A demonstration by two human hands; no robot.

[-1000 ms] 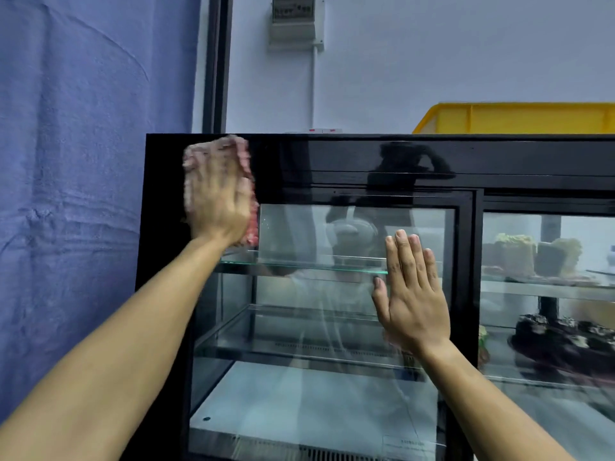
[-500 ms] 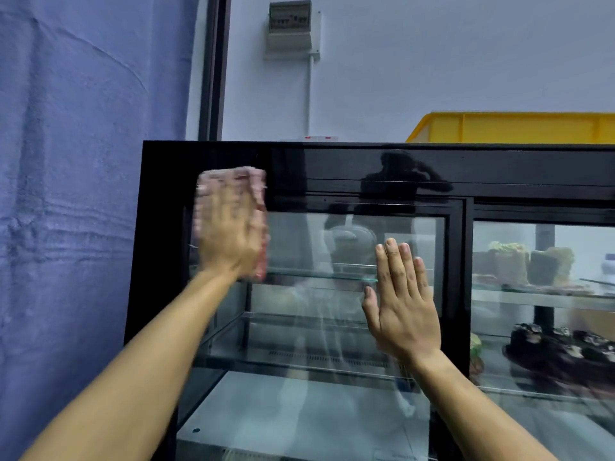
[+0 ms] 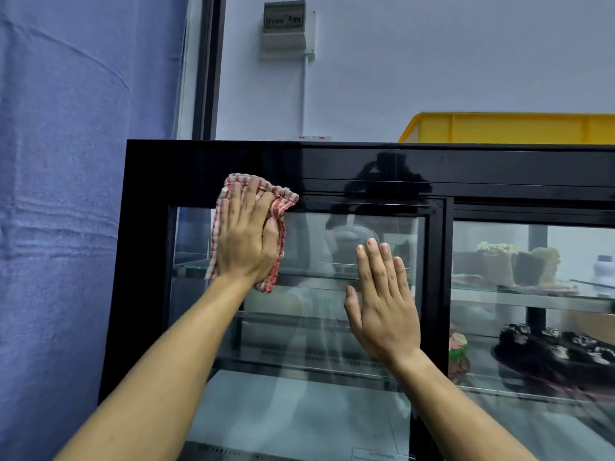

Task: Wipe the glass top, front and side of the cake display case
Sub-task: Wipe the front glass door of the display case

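While the left hand (image 3: pixel 244 242) presses a red-and-white checked cloth (image 3: pixel 281 201) flat against the front of the cake display case (image 3: pixel 206 168), the step in hand seems to be the wiping of the front glass, near its upper left corner. The fingers (image 3: pixel 248 202) of this hand lie straight and a little apart on the cloth, which covers the top edge of the left glass pane (image 3: pixel 332 327) and a part of the black frame above it. The right hand (image 3: pixel 382 307) rests open on the same pane, to the right of the cloth and a little lower, with its fingers straight and close together; I judge it steadies the pane. Behind the right pane of the case, cakes (image 3: pixel 496 264) stand on a glass shelf. The next move probably calls for even strokes across the rest of this pane, with steady pressure, and the right hand must give way to the cloth.
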